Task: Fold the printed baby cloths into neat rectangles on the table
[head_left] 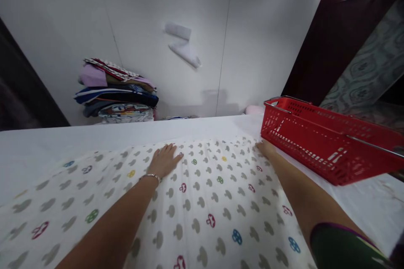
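A white cloth point(202, 193) printed with grey, red, green, blue and yellow mushrooms lies spread out in front of me, with slight creases. My left hand point(164, 162) rests flat on its far part, fingers apart and nothing in them; a bracelet circles that wrist. At the cloth's far right edge, my right hand point(265, 149) reaches close beside the red basket, its fingers stretched out low over the fabric. Small in view, those fingertips show only in part.
The red plastic basket point(303, 134) with metal handles stands right on the white table point(38, 143). A stack of folded clothes point(116, 92) sits behind the table's far edge, against a pale wall point(268, 29). A dark red door point(344, 21) is at the right.
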`<move>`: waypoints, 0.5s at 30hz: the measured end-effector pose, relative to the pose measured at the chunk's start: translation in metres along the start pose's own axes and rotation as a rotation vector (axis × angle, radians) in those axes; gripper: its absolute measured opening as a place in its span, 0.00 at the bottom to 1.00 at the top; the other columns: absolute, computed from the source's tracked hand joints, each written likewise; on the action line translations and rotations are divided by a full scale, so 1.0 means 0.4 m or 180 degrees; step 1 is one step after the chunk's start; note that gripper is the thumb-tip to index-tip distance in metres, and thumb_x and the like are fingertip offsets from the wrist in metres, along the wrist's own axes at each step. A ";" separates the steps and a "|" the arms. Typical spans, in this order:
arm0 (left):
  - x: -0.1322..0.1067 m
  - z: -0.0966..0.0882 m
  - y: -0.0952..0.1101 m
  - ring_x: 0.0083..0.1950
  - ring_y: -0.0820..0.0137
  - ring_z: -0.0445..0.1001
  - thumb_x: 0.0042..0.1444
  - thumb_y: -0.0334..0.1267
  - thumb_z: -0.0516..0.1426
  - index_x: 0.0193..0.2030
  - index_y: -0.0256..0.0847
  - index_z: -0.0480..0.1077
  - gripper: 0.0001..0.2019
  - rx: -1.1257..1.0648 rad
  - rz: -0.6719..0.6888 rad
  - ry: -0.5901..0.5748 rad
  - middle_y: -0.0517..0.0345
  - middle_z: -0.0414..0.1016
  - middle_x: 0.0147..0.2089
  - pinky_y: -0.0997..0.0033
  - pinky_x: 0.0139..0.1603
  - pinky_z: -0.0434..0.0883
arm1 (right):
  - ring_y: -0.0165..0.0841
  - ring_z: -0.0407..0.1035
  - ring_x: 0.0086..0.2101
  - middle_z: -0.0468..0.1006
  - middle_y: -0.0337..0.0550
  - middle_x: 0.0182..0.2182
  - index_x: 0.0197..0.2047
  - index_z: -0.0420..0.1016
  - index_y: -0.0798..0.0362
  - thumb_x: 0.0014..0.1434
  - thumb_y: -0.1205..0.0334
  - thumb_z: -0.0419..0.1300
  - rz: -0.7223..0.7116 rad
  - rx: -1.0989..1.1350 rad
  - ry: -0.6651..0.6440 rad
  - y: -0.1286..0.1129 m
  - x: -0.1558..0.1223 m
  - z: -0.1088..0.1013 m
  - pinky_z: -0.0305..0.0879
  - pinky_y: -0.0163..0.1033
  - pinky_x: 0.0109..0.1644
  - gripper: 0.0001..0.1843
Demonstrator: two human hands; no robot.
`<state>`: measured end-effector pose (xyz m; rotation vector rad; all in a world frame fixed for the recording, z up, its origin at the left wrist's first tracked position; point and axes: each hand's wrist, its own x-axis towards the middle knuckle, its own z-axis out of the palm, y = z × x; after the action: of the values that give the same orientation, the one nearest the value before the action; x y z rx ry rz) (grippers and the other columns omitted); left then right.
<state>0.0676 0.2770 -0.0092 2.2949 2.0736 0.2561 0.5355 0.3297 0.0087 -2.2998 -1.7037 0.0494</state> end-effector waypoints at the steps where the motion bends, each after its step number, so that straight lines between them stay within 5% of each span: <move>1: 0.001 -0.001 0.001 0.71 0.59 0.45 0.60 0.57 0.39 0.66 0.40 0.55 0.33 0.0010 -0.0018 -0.0038 0.53 0.48 0.71 0.51 0.66 0.46 | 0.44 0.71 0.47 0.76 0.58 0.45 0.45 0.74 0.57 0.58 0.55 0.55 0.0070 -0.0019 -0.0030 0.009 0.007 0.008 0.64 0.42 0.47 0.17; 5: 0.006 -0.005 0.002 0.71 0.59 0.43 0.59 0.58 0.38 0.68 0.40 0.53 0.35 0.0069 -0.0096 -0.0151 0.53 0.46 0.71 0.52 0.67 0.46 | 0.45 0.72 0.45 0.77 0.58 0.44 0.42 0.76 0.57 0.51 0.52 0.62 0.0245 0.0000 -0.0066 0.008 0.039 0.025 0.65 0.39 0.43 0.19; 10: 0.007 -0.009 0.006 0.71 0.60 0.44 0.59 0.57 0.39 0.68 0.40 0.52 0.34 0.0149 -0.0137 -0.0184 0.54 0.46 0.71 0.52 0.67 0.46 | 0.40 0.73 0.39 0.79 0.52 0.38 0.40 0.76 0.56 0.51 0.63 0.60 0.0138 0.0198 0.0047 -0.018 0.052 0.019 0.64 0.35 0.39 0.13; 15: 0.009 -0.007 0.002 0.71 0.61 0.44 0.60 0.56 0.39 0.68 0.40 0.52 0.33 0.0227 -0.0124 -0.0177 0.55 0.47 0.71 0.53 0.67 0.47 | 0.35 0.67 0.48 0.74 0.46 0.47 0.48 0.70 0.52 0.54 0.70 0.54 -0.0993 0.0514 0.0551 -0.025 0.006 0.028 0.61 0.35 0.48 0.17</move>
<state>0.0682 0.2804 -0.0061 2.2696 2.1317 0.1175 0.5247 0.3368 0.0006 -1.8461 -1.8700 -0.0704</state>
